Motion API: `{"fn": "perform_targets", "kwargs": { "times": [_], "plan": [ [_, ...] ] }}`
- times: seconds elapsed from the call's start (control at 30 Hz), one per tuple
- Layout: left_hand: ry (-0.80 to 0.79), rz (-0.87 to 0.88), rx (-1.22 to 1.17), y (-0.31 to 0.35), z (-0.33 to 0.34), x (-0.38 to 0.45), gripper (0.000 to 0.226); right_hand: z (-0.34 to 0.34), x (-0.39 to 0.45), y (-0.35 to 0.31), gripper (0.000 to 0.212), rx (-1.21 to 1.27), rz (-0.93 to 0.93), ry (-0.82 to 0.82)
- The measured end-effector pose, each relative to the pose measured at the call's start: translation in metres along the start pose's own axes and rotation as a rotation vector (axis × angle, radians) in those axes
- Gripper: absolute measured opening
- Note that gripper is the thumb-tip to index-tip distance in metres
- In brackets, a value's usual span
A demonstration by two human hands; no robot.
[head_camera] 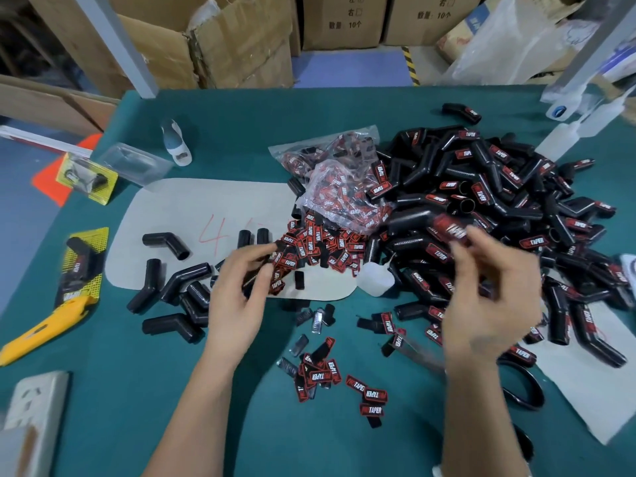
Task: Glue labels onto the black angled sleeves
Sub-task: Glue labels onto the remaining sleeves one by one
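Note:
A big heap of labelled black angled sleeves [499, 201] fills the right of the green table [213, 390]. Several bare sleeves [179, 287] lie at the left on a grey sheet [206, 201]. Red-and-black labels [320, 246] are piled mid-table, and more labels [323, 373] are scattered nearer me. My left hand [241, 294] reaches into the label pile, thumb and forefinger pinching a label at its edge. My right hand [488, 301] is blurred above the heap with its fingers spread, holding nothing. A blurred labelled sleeve [451, 230] is just beyond its fingertips. A small white glue bottle [375, 278] lies between my hands.
Clear bags of labels [344, 187] rest against the heap. At the left edge lie a yellow utility knife [44, 325] and packaged sleeves [82, 263], with a power strip [34, 407] nearest me. Black scissors [523, 383] lie at the right. Cardboard boxes [241, 39] stand behind the table.

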State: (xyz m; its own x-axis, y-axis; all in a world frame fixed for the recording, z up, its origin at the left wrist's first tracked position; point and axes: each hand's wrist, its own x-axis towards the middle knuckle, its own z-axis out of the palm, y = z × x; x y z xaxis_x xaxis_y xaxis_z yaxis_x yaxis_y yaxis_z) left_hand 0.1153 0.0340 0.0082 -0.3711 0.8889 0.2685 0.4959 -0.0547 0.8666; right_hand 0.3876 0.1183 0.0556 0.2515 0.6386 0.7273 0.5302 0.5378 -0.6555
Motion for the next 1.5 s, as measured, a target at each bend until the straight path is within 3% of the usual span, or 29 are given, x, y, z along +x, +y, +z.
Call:
{"fn": "perform_targets", "kwargs": {
  "times": [0.07, 0.17, 0.3, 0.43, 0.5, 0.57, 0.67, 0.77, 1.0, 1.07, 1.17, 1.27, 1.33, 1.4, 1.5],
  "plan": [
    [0.05, 0.032, 0.252, -0.012, -0.006, 0.006, 0.026, 0.0, 0.013, 0.021, 0.019, -0.129, 0.143, -0.109],
    [-0.009, 0.097, 0.558, -0.026, -0.006, 0.009, 0.029, 0.001, 0.011, 0.036, 0.019, -0.358, 0.173, -0.27],
    [-0.014, 0.107, 0.694, -0.029, -0.007, 0.01, 0.035, -0.005, 0.003, 0.028, 0.026, -0.293, 0.159, -0.294],
    [0.079, -0.009, 0.751, -0.033, -0.023, 0.016, 0.029, -0.017, 0.0, 0.016, 0.031, 0.047, 0.352, -0.737],
    [0.068, -0.007, 0.767, -0.034, -0.025, 0.016, 0.022, -0.012, -0.004, 0.015, 0.047, 0.004, 0.361, -0.926],
    [0.063, 0.019, 0.787, -0.036, -0.022, 0.017, 0.02, -0.003, -0.013, 0.014, 0.057, -0.179, 0.268, -1.01],
    [0.063, 0.024, 0.826, -0.035, -0.017, 0.023, 0.022, 0.01, -0.025, 0.009, 0.039, -0.343, 0.176, -0.99],
    [0.061, 0.0, 0.822, -0.036, -0.014, 0.027, 0.021, 0.013, -0.028, 0.009, 0.025, -0.297, 0.202, -0.941],
    [0.034, 0.002, 0.804, -0.039, -0.014, 0.025, 0.017, 0.011, -0.03, -0.006, 0.036, 0.329, 0.522, -0.856],
    [0.033, -0.068, 0.698, -0.035, -0.013, 0.024, 0.018, 0.013, -0.032, -0.012, 0.025, 0.507, 0.651, -0.867],
    [0.091, -0.226, 0.257, -0.02, -0.016, 0.02, 0.021, 0.015, -0.038, -0.021, 0.023, 0.711, 0.77, -0.872],
    [0.026, -0.349, -0.393, 0.005, -0.013, 0.009, 0.05, 0.017, -0.041, -0.028, 0.036, 0.795, 0.864, -0.863],
    [-0.092, -0.332, -0.684, 0.018, -0.004, 0.0, 0.072, 0.018, -0.042, -0.031, 0.048, 0.809, 0.894, -0.864],
    [-0.187, -0.271, -0.789, 0.029, 0.007, -0.007, 0.087, 0.02, -0.042, -0.033, 0.053, 0.839, 0.935, -0.86],
    [-0.169, -0.233, -0.732, 0.04, 0.019, -0.014, 0.086, 0.022, -0.043, -0.033, 0.047, 0.836, 0.955, -0.848]
  ]
}}
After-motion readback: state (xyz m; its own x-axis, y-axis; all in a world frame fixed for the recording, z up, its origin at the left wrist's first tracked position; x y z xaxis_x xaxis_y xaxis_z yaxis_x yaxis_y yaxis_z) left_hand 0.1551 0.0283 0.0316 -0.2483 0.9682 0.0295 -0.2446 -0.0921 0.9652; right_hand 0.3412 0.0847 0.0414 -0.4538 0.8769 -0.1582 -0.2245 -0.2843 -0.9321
